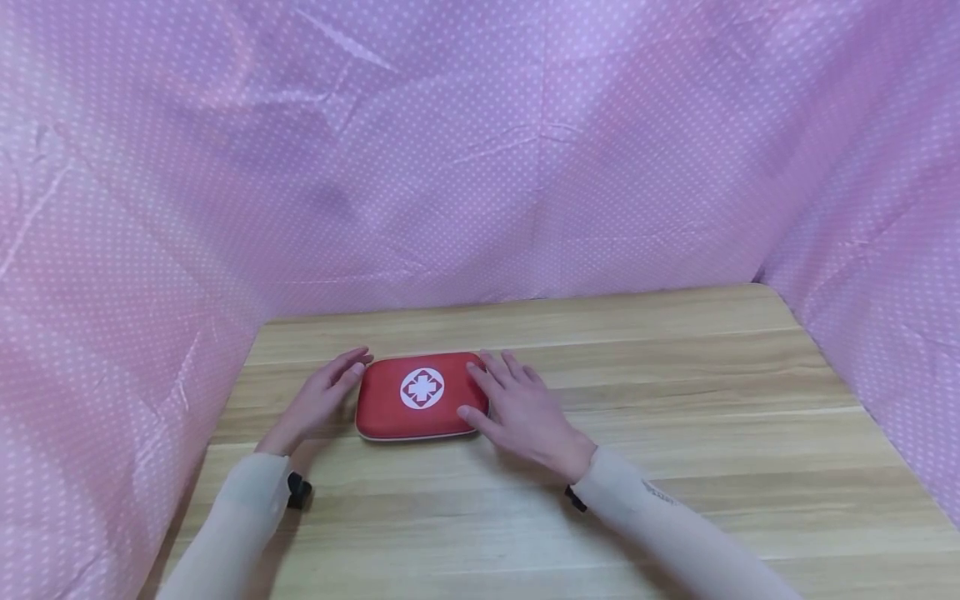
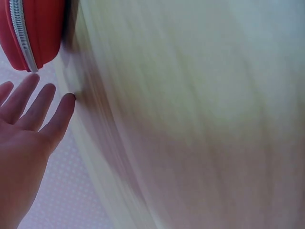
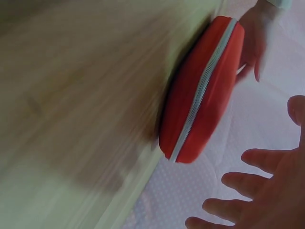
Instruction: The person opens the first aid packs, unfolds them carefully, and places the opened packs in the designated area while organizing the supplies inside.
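Red case (image 1: 382, 417) lies toward the table's (image 1: 712, 400) far-left corner in the head view, between left hand (image 1: 322, 398) and right hand (image 1: 525, 414); left wrist: fingers spread, just beside it; right wrist: fingers apart, clear of it

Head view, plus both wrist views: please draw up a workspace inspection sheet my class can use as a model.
Surface: pale wood-grain table.
Job's things: red case, lying flat, white cross emblem upward; zipper closed where visible.
Clutter: nothing seen.
Grips: left grip, a bare hand, fingers relaxed, at the case's left end; right grip, fingers spread, at its right end; contact unclear for both.
Cables: nothing seen.
Surroundings: pink dotted cloth behind the table and along both sides.
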Available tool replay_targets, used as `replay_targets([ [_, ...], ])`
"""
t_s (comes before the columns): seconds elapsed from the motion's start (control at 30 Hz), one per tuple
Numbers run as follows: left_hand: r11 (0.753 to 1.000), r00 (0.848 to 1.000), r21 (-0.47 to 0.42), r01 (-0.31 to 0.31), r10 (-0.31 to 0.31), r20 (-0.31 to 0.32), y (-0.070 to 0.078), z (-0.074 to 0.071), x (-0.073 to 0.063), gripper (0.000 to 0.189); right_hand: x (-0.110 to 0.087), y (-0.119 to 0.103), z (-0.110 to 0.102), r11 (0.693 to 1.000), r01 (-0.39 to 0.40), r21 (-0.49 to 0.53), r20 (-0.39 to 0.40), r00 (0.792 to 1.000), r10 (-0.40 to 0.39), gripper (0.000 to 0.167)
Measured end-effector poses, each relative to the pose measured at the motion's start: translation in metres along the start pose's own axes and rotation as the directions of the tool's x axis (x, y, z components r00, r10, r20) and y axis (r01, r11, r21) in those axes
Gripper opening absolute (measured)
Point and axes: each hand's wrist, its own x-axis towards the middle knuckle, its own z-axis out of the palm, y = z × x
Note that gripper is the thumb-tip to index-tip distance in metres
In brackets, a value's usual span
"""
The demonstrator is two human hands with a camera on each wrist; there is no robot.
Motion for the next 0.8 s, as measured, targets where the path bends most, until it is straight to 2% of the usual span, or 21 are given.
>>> replay_targets([
  [0.17,0.999,0.999,0.002,0.037,-0.037,0.029,-0.002,-0.001,0.002,0.057,0.013,-0.006,0.007,1.0,-0.005,-0.021,0.047,0.999,0.006,0.077],
  [0.37,0.999,0.997,-0.015,0.052,-0.051,0.056,-0.006,0.0,0.006,0.056,0.025,-0.008,0.014,0.997,0.018,-0.073,0.058,0.998,-0.014,0.076],
  [0.8,0.99,0.988,-0.058,0.132,-0.126,0.093,-0.01,-0.002,0.012,0.064,0.035,-0.012,0.029,0.991,0.012,-0.136,0.144,0.99,0.008,0.079],
])
